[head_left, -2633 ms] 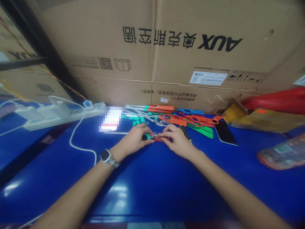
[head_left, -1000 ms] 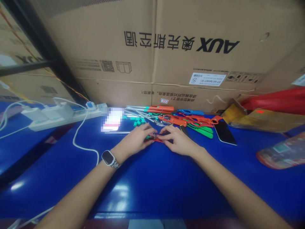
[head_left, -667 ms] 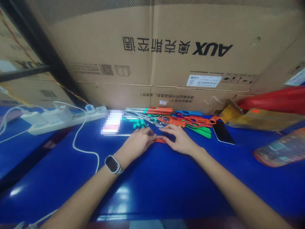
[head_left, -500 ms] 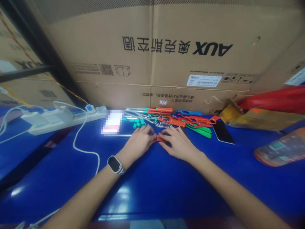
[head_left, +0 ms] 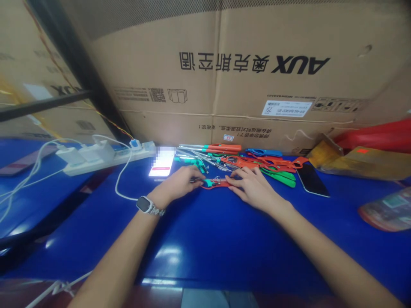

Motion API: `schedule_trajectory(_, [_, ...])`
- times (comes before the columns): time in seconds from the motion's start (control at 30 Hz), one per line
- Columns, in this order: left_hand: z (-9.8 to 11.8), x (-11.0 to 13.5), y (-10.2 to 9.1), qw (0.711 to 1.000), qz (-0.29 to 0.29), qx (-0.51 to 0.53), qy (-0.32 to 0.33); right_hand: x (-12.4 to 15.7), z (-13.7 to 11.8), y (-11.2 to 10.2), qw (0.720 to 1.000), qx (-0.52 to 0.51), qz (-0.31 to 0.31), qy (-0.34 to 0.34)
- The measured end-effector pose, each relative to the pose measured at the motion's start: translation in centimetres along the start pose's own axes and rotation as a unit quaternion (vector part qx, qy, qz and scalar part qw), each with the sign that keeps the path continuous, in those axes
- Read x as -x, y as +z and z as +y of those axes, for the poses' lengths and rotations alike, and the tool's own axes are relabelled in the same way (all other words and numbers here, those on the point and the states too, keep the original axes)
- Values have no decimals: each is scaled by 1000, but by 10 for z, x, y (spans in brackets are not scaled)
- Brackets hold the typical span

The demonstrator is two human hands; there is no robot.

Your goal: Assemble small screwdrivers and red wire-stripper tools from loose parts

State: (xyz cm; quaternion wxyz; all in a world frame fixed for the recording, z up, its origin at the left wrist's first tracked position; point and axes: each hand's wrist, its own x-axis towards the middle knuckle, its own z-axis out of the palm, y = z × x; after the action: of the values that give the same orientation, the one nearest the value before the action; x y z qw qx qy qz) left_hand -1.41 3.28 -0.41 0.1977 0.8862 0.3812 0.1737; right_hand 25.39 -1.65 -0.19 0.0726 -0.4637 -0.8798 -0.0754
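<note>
An opened orange lighter handle shell (head_left: pixel 220 185) lies between my hands, with a teal piece (head_left: pixel 208 183) and small inner parts showing in it. My left hand (head_left: pixel 184 182) pinches the lighter's left end, where a thin metal tube runs along under the fingers. My right hand (head_left: pixel 253 186) has its fingers closed on the shell's right end. Just behind are several loose teal pieces (head_left: pixel 199 164) and metal tubes with wires. Whole-looking orange lighters (head_left: pixel 224 148) lie farther back. Orange shells (head_left: pixel 272 163), a green shell (head_left: pixel 282 177) and a blue shell (head_left: pixel 263 152) are piled beyond my right hand.
A lit phone (head_left: pixel 162 162) lies left of the pile, a dark phone (head_left: pixel 311 180) to its right. A white power strip (head_left: pixel 118 157) with plugs and cables stands at the left. A plastic jar (head_left: pixel 387 209) is at the right. A large cardboard box (head_left: pixel 244 94) walls off the back.
My hands have drawn slightly apart, so more of the orange shell and its teal piece shows. The camera view has shifted a little left.
</note>
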Motion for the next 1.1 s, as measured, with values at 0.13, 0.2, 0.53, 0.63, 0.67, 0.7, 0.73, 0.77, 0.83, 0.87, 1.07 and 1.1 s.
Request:
schedule_trajectory(0.13, [1, -2, 5, 1000, 19, -1, -2, 0, 0, 1, 1000, -1, -4, 2])
schedule_trajectory(0.2, [2, -3, 5, 1000, 24, -3, -2, 0, 1, 1, 1000, -3, -5, 4])
schedule_trajectory(0.53, [15, 0, 4, 999, 31, -18, -15, -1, -1, 1, 1000, 4, -1, 3])
schedule_trajectory(0.63, [27, -2, 12, 997, 65, -28, -31, -1, 0, 2, 1000, 7, 0, -1])
schedule_trajectory(0.67, [31, -3, 16, 997, 66, -34, -37, -1, 0, 2, 1000, 7, 0, -1])
schedule_trajectory(0.7, [33, -5, 20, 996, 66, -40, -46, 0, 0, 2, 1000, 7, -1, -1])
schedule_trajectory(0.73, [35, -6, 24, 995, 67, -45, -57, 0, 0, 2, 1000, 6, 0, -1])
schedule_trajectory(0.77, [36, -7, 27, 994, 67, -48, -66, 0, 0, 2, 1000, 5, 0, 1])
schedule_trajectory(0.83, [36, -9, 33, 993, 74, -46, -81, 0, -1, 1, 1000, 1, 1, 2])
schedule_trajectory(0.87, [35, -9, 35, 992, 78, -42, -86, 0, -1, 1, 1000, -1, 0, 2])
schedule_trajectory(1.07, [31, -11, 43, 992, 87, 1, -86, 0, -1, -1, 1000, -8, -1, 4])
schedule_trajectory(1.1, [30, -11, 43, 993, 87, 9, -78, 0, -1, 0, 1000, -10, 0, 5])
